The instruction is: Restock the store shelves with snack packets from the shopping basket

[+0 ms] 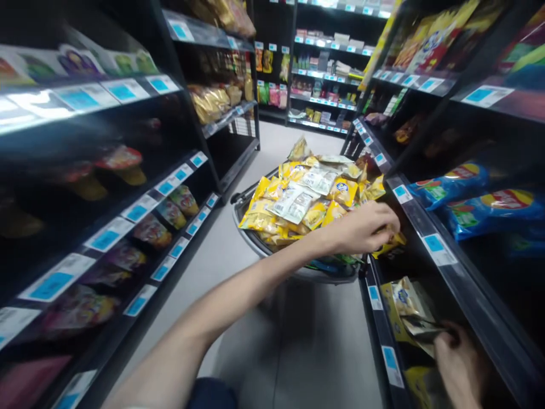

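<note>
Your left hand (377, 227) reaches across the basket (327, 278) with its fingers curled part way, just above a yellow bag (392, 244) at the right-hand shelving; you can't tell from here whether it grips that bag. Your right hand (460, 358) is down at the low shelf (378, 332), partly closed at the edge of a pale pack (412, 301). Blur and shadow hide its fingertips, so its hold can't be told either.

The heap of yellow bags (293, 199) rises above the basket's rim, near your left forearm. Bags at that height could probably slide off, so carry your left arm clear of them and set anything down gently, toward the middle. Low on the right, the shelf above limits your room: keep the wrist low, pinch the pack by its near edge and draw it straight out, clear of the price tags (438, 250).
</note>
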Motion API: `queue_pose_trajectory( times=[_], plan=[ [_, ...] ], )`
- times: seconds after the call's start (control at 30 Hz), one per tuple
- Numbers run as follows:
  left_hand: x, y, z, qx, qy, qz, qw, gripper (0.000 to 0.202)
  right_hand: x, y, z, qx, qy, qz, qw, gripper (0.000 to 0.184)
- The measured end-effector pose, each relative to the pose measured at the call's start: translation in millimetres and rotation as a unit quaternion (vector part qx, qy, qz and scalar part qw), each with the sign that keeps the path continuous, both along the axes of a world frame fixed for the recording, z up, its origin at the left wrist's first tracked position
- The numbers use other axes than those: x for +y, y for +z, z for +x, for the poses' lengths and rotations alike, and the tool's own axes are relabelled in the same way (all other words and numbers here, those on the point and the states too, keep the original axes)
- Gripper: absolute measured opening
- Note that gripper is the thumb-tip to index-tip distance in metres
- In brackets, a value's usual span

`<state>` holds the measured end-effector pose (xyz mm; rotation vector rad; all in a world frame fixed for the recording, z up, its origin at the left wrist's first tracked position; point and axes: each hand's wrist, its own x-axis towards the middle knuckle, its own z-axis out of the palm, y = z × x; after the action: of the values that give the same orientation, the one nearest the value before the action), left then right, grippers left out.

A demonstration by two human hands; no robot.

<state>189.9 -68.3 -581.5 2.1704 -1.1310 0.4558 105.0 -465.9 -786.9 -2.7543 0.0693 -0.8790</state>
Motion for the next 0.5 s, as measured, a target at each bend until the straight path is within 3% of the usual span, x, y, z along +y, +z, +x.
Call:
queue_pose_trajectory(
  times=[0.1,0.17,0.23,0.3,0.37,0.5],
  plan=[
    [19,8.7,4,-0.011,0.208,-0.031,0.978,0.032,12,7.8,0,0.01,-0.044,-0.001,0.999,0.032],
    [36,11.0,5,0.021,0.339,0.008,0.94,0.046,18,11.1,-1,0.017,-0.03,0.006,0.999,0.034],
    [54,11.0,2,0.088,0.425,0.082,0.897,0.062,23,13.1,-3,0.015,-0.015,0.013,1.0,0.034],
    [71,9.8,-1,0.175,0.458,0.153,0.858,0.081,28,15.0,-6,0.005,-0.005,0.017,1.0,0.032],
    [85,8.5,-2,0.24,0.452,0.2,0.835,0.095,34,17.6,-9,-0.018,0.009,0.008,1.0,0.031],
    [103,7.2,2,0.249,0.448,0.211,0.832,0.09,53,26.7,-13,-0.071,0.076,-0.035,0.994,0.029]
  ],
)
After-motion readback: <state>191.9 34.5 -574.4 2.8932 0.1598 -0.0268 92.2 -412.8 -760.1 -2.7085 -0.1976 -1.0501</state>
